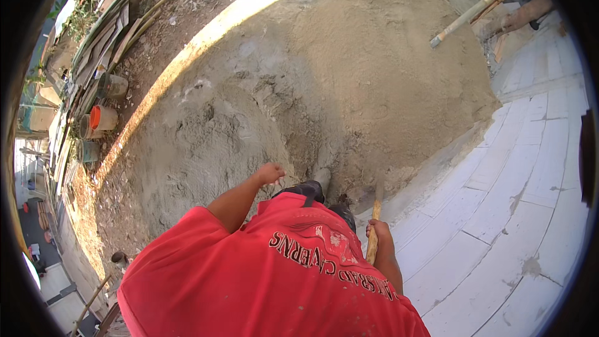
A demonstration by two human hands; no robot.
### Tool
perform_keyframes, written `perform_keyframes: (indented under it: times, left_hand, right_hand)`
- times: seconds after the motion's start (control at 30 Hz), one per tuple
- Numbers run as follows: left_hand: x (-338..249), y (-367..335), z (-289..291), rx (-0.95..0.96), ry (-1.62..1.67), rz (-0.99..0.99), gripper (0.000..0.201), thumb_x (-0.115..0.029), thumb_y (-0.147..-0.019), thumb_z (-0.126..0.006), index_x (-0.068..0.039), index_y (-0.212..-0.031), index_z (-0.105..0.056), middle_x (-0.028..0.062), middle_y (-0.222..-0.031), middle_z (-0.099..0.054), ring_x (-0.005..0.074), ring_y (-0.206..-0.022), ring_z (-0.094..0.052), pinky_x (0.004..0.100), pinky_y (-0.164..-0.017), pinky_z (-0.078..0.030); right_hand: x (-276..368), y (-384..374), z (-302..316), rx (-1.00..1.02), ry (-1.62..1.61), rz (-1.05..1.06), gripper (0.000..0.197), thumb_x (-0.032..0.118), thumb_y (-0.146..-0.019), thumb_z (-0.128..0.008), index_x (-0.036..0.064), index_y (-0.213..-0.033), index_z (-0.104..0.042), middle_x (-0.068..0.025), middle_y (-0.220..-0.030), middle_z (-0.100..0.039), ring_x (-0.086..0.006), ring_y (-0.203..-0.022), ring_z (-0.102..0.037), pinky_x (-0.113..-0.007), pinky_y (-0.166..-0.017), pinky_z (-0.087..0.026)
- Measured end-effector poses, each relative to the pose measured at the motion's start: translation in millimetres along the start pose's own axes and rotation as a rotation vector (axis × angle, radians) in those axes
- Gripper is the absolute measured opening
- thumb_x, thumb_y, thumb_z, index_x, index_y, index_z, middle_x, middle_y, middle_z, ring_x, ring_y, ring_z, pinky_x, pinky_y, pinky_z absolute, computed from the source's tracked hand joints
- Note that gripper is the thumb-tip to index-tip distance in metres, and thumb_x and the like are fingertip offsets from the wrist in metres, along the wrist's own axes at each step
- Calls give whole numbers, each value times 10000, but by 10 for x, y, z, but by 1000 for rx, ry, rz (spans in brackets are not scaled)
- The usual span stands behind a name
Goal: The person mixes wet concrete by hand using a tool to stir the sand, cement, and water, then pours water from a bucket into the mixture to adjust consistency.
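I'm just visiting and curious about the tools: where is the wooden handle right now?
In the head view, the wooden handle is below and right of centre, in the person's right hand, beside the red shirt, with white blockwork farther right.

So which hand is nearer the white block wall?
Right. The right hand, on the wooden handle, is left of the wall; the left hand is farther left, seen against the grey mix.

From my remote view, I see a short-sleeved red shirt [249, 274] with dark lettering [293, 244], dark legwear [307, 190] and greyish footwear [322, 178].
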State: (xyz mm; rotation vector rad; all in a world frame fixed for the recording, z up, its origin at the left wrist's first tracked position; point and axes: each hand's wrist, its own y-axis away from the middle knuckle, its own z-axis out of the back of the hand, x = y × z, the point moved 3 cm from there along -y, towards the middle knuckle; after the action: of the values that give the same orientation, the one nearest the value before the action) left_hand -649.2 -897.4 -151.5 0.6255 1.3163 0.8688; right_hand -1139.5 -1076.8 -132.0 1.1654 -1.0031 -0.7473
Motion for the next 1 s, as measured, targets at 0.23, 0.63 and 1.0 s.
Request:
perform_keyframes:
  times: [0.23, 0.63, 1.0]
  left_hand:
    - [-3238, -543, 1277, -355, -136, -524, 364, -374, -903, -661, -55, -1073, -707, 135, -915, -733, 254, -841, -701, 378, -789, -536]
    - [-1735, -1944, 2027, -352, -394, 143, 470, -412, -881, -614, 3, -1071, -729, 219, -1068, -715, 378, -914, -711, 467, -835, -560]
    - [-947, -1409, 2903, -778, 640, 332, 253, -275, -906, -617, -47, -935, -721, 87, -826, -730, 243, -610, -689, 385, -568, -555]
  right_hand:
    - [1717, 702, -173, -168, 455, 10, 165, 173, -917, -587, 39, -822, -600, -84, -633, -580, -228, -526, -591, -371, -495, -500]
    - [5022, -955, -1465, 93, 1011, 207, 169, 179, -928, -576, 27, -855, -586, -84, -655, -574, -231, -530, -578, -383, -497, -500]
    - [8330, -1873, -3609, 299, 1157, 102, 173, 175, -943, -562, 8, -898, -562, -79, -673, -563, -227, -539, -570, -380, -486, -496]
